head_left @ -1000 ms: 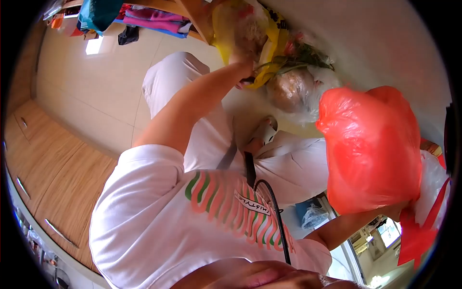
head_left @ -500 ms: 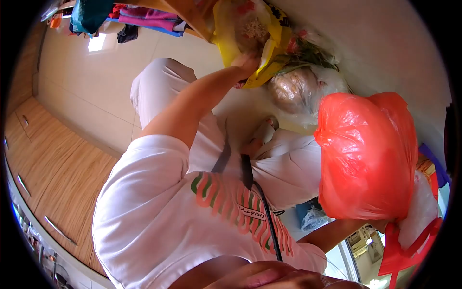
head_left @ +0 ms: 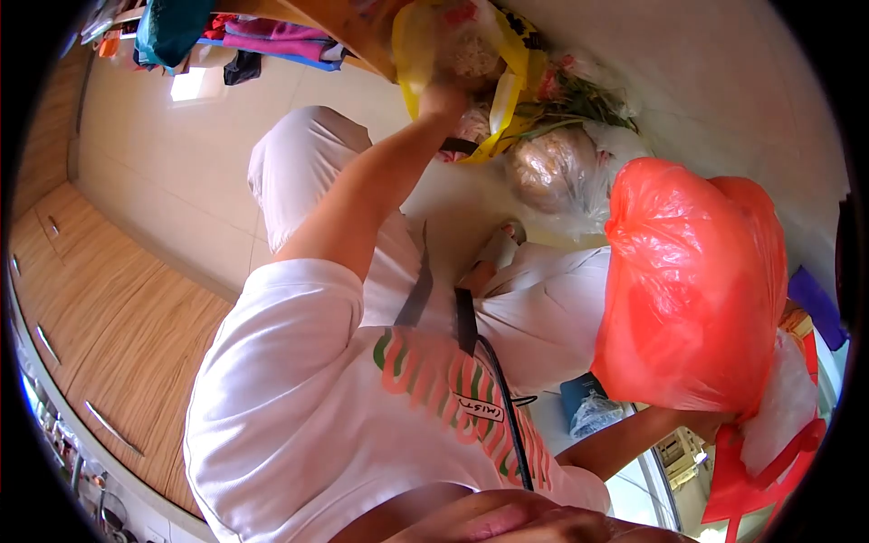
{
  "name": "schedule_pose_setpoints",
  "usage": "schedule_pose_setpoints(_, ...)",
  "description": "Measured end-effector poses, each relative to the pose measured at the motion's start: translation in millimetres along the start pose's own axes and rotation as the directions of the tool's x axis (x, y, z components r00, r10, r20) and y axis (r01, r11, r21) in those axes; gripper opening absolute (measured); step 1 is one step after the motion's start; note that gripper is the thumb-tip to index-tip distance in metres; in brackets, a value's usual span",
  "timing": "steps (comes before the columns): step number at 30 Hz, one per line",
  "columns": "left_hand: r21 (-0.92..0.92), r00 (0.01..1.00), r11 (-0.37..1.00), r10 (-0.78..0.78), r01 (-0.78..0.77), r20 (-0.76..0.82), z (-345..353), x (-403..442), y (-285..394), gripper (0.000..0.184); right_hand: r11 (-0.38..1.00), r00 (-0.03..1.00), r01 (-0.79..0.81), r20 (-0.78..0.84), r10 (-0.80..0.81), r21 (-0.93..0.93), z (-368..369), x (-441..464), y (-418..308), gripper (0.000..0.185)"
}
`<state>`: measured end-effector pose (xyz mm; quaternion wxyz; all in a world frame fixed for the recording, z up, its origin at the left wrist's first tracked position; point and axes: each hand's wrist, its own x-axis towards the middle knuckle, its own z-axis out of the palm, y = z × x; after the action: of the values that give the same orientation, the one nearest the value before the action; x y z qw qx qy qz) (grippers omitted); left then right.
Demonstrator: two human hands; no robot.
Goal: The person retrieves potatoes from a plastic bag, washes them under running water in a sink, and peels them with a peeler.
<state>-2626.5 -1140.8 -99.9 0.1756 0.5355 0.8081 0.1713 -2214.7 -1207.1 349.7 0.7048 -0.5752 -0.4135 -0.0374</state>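
My left hand [head_left: 442, 100] reaches into the mouth of a yellow plastic bag [head_left: 517, 77]. It is smeared by motion and its fingers are hidden. Inside the bag lies a pale, crumbly-looking bundle [head_left: 474, 60] in clear wrapping. Just right of the yellow bag, a round brownish thing in a clear plastic bag [head_left: 554, 170] sits by some green stalks [head_left: 588, 104]. A large, full red plastic bag [head_left: 692, 281] bulges beside my right knee. Against its lower edge is my right hand [head_left: 706, 422], mostly covered, so its fingers do not show.
Wooden cabinets [head_left: 118, 317] with metal handles line the left side. A shelf with folded cloths [head_left: 281, 38] stands at the top. At the lower right are a red tote bag [head_left: 756, 484], a white plastic bag [head_left: 783, 398] and a dark blue container [head_left: 579, 398]. A black cable [head_left: 502, 398] crosses my shirt.
My left hand has moved from the yellow bag's near rim up and left, deeper over its contents. The red bag has shifted only slightly, and my right hand stays under it.
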Motion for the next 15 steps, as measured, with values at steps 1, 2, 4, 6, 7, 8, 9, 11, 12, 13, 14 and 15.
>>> schedule_pose_setpoints(1, -0.055, 0.983, 0.998, -0.037, 0.027, -0.182, 16, 0, -5, 0.031, 1.0, 1.0, 0.004, -0.003, -0.004, 0.004, -2, 1, 0, 0.03)
schedule_pose_setpoints(2, -0.038, 0.996, 0.998, -0.044, 0.041, -0.078, 13, 8, -4, 0.032, 1.0, 1.0, 0.012, -0.005, -0.012, 0.01, -4, 3, 1, 0.03)
schedule_pose_setpoints(4, -0.005, 0.995, 0.998, -0.061, 0.062, 0.073, -16, 31, 4, 0.036, 0.999, 1.0, 0.022, -0.02, -0.021, 0.047, -11, 8, 4, 0.03)
schedule_pose_setpoints(6, 0.035, 0.999, 0.999, -0.016, 0.015, 0.034, -45, 42, 10, 0.036, 0.997, 0.999, 0.033, -0.03, -0.031, 0.072, -20, 13, 7, 0.03)
schedule_pose_setpoints(7, 0.064, 0.998, 0.997, 0.043, -0.039, -0.054, -53, 44, 7, 0.035, 0.999, 1.0, 0.018, -0.019, -0.018, 0.038, -22, 13, 7, 0.031)
schedule_pose_setpoints(8, 0.097, 0.985, 0.991, 0.105, -0.092, -0.139, -58, 46, 6, 0.034, 1.0, 1.0, 0.005, -0.008, -0.005, 0.004, -21, 10, 5, 0.032)
schedule_pose_setpoints(9, 0.142, 0.949, 0.988, 0.105, -0.065, -0.297, -61, 52, 8, 0.029, 0.993, 1.0, 0.006, -0.004, -0.006, -0.116, -20, 6, 0, 0.035)
schedule_pose_setpoints(11, 0.21, 0.802, 0.978, 0.114, 0.014, -0.586, -63, 68, 10, 0.028, 0.989, 0.999, -0.03, -0.015, 0.028, -0.144, -12, -2, -8, 0.035)
schedule_pose_setpoints(12, 0.058, 0.821, 0.998, 0.039, -0.007, -0.569, -63, 66, 11, 0.027, 0.997, 0.998, -0.066, -0.027, 0.064, -0.05, -9, -3, -8, 0.033)
schedule_pose_setpoints(13, -0.1, 0.835, 0.995, -0.037, -0.022, -0.549, -64, 63, 12, 0.026, 0.994, 0.994, -0.099, -0.04, 0.101, 0.045, -7, -5, -8, 0.031)
schedule_pose_setpoints(14, -0.252, 0.844, 0.967, -0.112, -0.029, -0.525, -66, 61, 14, 0.026, 0.994, 0.994, -0.092, -0.051, 0.095, 0.051, -7, -5, -6, 0.031)
schedule_pose_setpoints(15, -0.43, 0.896, 0.901, -0.24, 0.061, -0.374, -69, 58, 17, 0.022, 0.996, 0.996, -0.082, -0.043, 0.083, 0.027, -8, -7, -3, 0.03)
